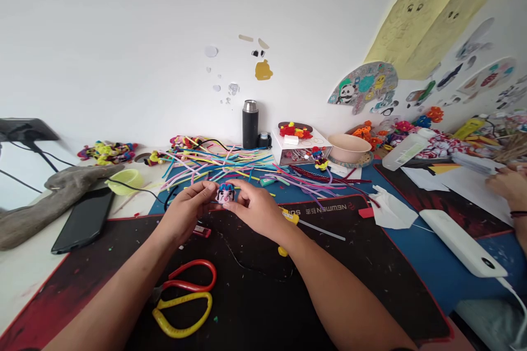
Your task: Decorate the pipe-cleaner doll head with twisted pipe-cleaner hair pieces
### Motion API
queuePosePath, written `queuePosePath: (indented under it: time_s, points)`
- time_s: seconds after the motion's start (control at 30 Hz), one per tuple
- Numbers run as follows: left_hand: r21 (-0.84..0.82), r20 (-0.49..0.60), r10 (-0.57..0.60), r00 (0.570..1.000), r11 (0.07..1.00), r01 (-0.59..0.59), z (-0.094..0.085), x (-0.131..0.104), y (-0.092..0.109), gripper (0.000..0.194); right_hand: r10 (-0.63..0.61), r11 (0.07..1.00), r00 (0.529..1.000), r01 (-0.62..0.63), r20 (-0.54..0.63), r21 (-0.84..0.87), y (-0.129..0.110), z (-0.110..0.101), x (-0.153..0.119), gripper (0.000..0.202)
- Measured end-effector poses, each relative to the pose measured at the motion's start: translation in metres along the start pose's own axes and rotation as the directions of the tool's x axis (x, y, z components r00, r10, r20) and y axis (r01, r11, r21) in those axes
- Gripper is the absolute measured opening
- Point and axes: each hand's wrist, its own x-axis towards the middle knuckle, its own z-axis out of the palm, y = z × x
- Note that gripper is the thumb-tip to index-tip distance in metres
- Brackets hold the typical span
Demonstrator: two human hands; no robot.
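Note:
Between my two hands is a small doll head [226, 194] with a white face, black features, a pink mouth and a blue and red top. The fingers of my left hand [200, 197] pinch its left side. My right hand [253, 204] grips it from the right with thumb and fingers. Below the hands lie scissors [191, 285] with one red and one yellow handle on the black mat [247, 307]. A small red item with a label [202, 230] rests under my left hand. A yellow tool [290, 216] is partly hidden behind my right forearm.
Many coloured pipe cleaners [222, 162] spread behind the mat. Near the wall stand a black thermos [250, 127], a white box [300, 140] and a pink bowl [349, 148]. A phone [84, 219] lies left; a white power bank [463, 242] lies right. Another person's hand [508, 185] is at far right.

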Motion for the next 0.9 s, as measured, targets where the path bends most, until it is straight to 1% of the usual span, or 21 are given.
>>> queuePosePath:
  time_s: [0.3, 0.5, 0.7, 0.9]
  points:
    - [0.043, -0.023, -0.005, 1.000, 0.999, 0.006, 0.0017, -0.0008, 0.0022, 0.050, -0.007, 1.000, 1.000, 0.008, -0.007, 0.020, -0.0006, 0.0012, 0.0000, 0.051]
    - [-0.009, -0.039, -0.013, 0.999, 1.000, 0.012, 0.0022, -0.0012, 0.0030, 0.051, -0.011, 1.000, 1.000, 0.011, -0.004, 0.018, -0.0010, 0.0012, -0.0002, 0.052]
    - [-0.060, -0.030, -0.034, 0.999, 0.998, 0.033, 0.0024, -0.0021, 0.0044, 0.053, -0.017, 1.000, 1.000, 0.017, 0.000, 0.019, -0.0006, 0.0015, -0.0002, 0.054]
    - [-0.091, -0.034, -0.052, 0.998, 0.995, 0.048, 0.0005, -0.0007, 0.0017, 0.052, -0.012, 1.000, 1.000, 0.012, -0.009, 0.008, -0.0009, 0.0022, 0.0002, 0.054]
